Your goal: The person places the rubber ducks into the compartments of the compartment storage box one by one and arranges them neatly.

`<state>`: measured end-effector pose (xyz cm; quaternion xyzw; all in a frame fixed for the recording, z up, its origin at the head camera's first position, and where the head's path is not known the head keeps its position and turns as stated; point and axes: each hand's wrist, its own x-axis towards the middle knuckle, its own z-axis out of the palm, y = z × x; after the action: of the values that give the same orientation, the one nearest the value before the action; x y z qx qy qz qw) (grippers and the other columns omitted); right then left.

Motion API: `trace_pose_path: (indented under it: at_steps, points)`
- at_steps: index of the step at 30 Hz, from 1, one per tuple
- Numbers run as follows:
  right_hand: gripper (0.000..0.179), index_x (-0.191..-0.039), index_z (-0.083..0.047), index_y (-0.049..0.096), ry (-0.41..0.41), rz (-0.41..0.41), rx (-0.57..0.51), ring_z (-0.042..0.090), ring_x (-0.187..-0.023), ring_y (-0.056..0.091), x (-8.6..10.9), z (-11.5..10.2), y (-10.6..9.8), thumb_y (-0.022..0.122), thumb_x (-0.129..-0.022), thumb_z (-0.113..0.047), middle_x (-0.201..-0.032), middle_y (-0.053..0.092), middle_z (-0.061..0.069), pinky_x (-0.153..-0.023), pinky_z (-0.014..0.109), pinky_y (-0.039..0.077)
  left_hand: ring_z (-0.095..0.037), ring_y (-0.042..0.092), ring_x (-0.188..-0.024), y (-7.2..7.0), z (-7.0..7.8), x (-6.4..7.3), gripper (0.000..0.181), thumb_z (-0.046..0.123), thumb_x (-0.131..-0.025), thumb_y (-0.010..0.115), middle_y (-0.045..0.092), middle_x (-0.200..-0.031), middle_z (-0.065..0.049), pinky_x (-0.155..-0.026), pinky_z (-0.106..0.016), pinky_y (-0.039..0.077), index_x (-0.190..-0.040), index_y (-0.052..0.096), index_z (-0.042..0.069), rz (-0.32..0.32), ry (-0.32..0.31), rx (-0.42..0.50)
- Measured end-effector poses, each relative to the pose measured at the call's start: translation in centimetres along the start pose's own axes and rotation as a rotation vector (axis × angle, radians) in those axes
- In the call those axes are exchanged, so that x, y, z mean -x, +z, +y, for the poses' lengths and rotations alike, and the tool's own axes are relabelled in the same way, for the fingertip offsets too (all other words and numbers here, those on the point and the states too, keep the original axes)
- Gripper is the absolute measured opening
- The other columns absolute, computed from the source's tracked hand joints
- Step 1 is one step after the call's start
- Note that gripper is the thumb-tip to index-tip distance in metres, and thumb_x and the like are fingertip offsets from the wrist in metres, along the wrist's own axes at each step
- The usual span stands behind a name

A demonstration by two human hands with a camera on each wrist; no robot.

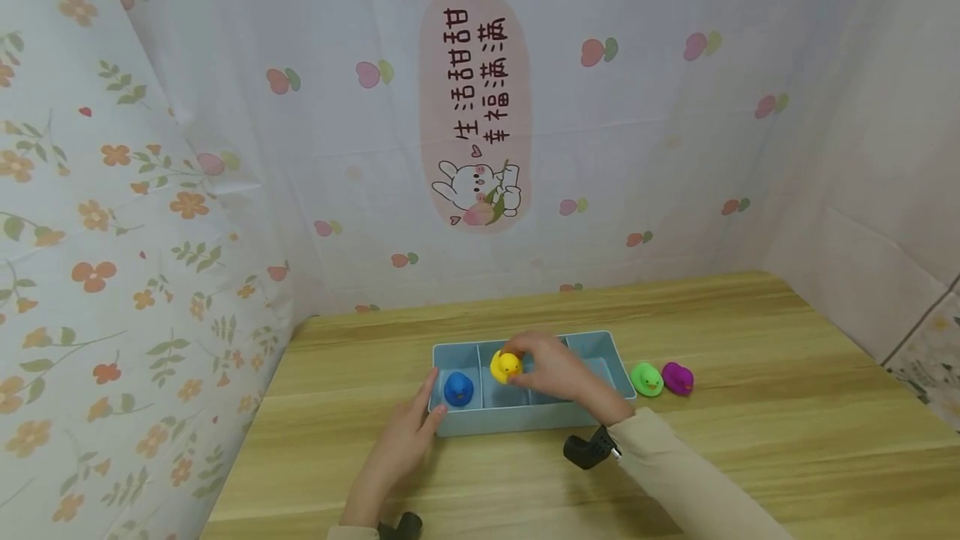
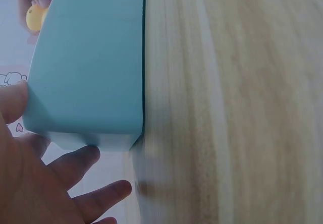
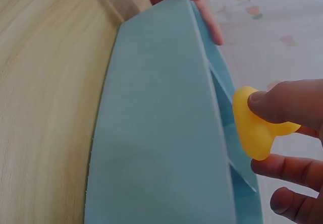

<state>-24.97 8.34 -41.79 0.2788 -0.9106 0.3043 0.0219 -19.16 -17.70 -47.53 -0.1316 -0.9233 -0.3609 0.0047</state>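
Note:
A yellow rubber duck (image 1: 505, 366) is pinched between the thumb and fingers of my right hand (image 1: 551, 369), over the second compartment from the left of a blue divided box (image 1: 517, 421). In the right wrist view the duck (image 3: 254, 128) shows above the box's rim, apart from it. A blue rubber duck (image 1: 458, 389) sits in the leftmost compartment. At the box's left end is my left hand (image 1: 405, 432), its fingers extended along the end wall and the thumb at the near corner. The left wrist view shows those fingers (image 2: 75, 166) spread against the end wall.
Just right of the box, a green duck (image 1: 647, 379) and a purple duck (image 1: 678, 378) stand side by side on the wooden table (image 1: 750, 440). A printed cloth (image 1: 337, 148) hangs behind the table, and a floral one (image 1: 150, 273) on the left.

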Motion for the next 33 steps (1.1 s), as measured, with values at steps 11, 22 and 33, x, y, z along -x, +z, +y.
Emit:
trace_pose_path:
  at_steps: [11, 22, 33]
  points:
    - [0.030, -0.104, -0.010, 0.069, 0.047, -0.035, 0.082, 0.018, -0.084, 0.058, -0.5, 0.1, 1.6, 0.078, -0.076, -0.012, -0.097, 0.065, 0.003, -0.071, 0.033, 0.051, -0.051, 0.037, -0.131, 0.2, 0.0, 0.1, 0.058, 0.036, -0.102, 0.040, 0.038, -0.147, -0.024, -0.104, -0.067, 0.030, -0.153, 0.022, 0.015, -0.011, -0.001, 0.020]
    - [0.026, -0.097, -0.013, 0.071, 0.046, -0.021, 0.242, 0.015, -0.078, 0.057, -0.8, 0.2, 3.1, 0.081, -0.073, -0.014, -0.092, 0.069, 0.001, -0.067, 0.032, 0.053, -0.051, 0.039, -0.130, 0.1, 0.2, 0.3, 0.058, 0.038, -0.102, 0.041, 0.041, -0.145, -0.025, -0.102, -0.068, 0.031, -0.152, 0.025, 0.015, -0.005, -0.008, 0.013]
    - [0.023, -0.090, -0.014, 0.074, 0.143, -0.013, 0.295, 0.021, -0.078, 0.054, -1.2, -0.2, 4.0, 0.083, -0.069, -0.014, -0.088, 0.068, 0.002, -0.060, 0.036, 0.052, -0.049, 0.040, -0.130, 0.1, 0.0, 0.0, 0.058, 0.038, -0.102, 0.042, 0.043, -0.144, -0.025, -0.104, -0.064, 0.032, -0.153, 0.024, 0.017, 0.003, -0.007, 0.022]
